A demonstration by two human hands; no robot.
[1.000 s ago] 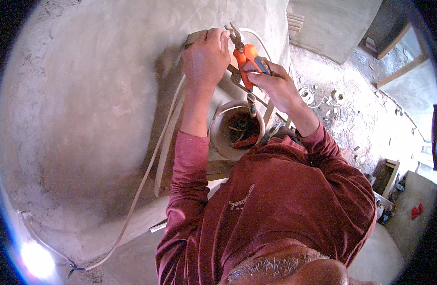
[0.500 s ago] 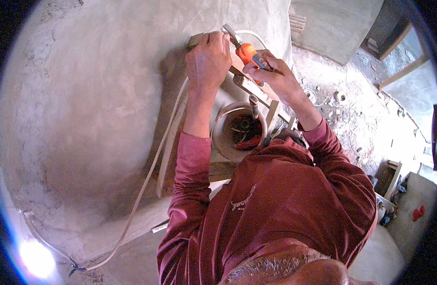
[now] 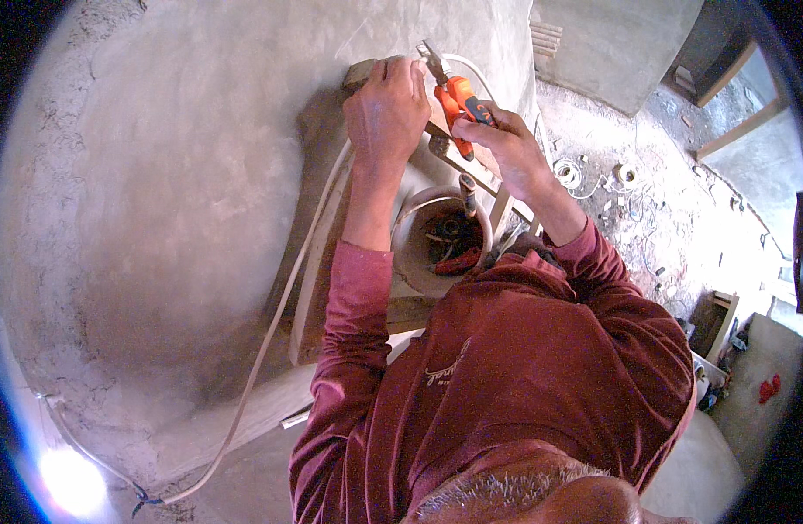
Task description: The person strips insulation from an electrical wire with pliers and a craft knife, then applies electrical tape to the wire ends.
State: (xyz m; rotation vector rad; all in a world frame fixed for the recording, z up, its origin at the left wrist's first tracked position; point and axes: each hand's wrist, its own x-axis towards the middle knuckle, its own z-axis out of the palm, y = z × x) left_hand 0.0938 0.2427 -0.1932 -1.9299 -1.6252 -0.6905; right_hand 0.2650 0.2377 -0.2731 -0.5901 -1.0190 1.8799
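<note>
Near the top centre, my right hand (image 3: pixel 506 148) is wrapped round the grips of pliers (image 3: pixel 458 98) with orange and dark grey handles. Their metal jaws (image 3: pixel 433 61) point up, beside the fingertips of my left hand (image 3: pixel 385 109). That hand is closed, back toward me, and pinches a white cable (image 3: pixel 421 63) by the jaws; its fingers hide most of what is in them. A white loop of cable (image 3: pixel 471 67) curves away behind the pliers. Another length, the pale cable (image 3: pixel 279 319), runs from behind my left wrist down to the lower left.
Below my hands stands a round bucket (image 3: pixel 401 240) with a hammer-like handle (image 3: pixel 468 194) and red-handled tools inside. Wooden boards (image 3: pixel 310 301) lie beside it. A grey plastered wall (image 3: pixel 174 201) fills the left. Cable coils (image 3: pixel 567 175) and debris litter the floor at right. A bright lamp (image 3: pixel 72 480) glows lower left.
The pliers have turned more upright and shifted slightly right with my right hand. My left hand has moved a little to the right and remains closed.
</note>
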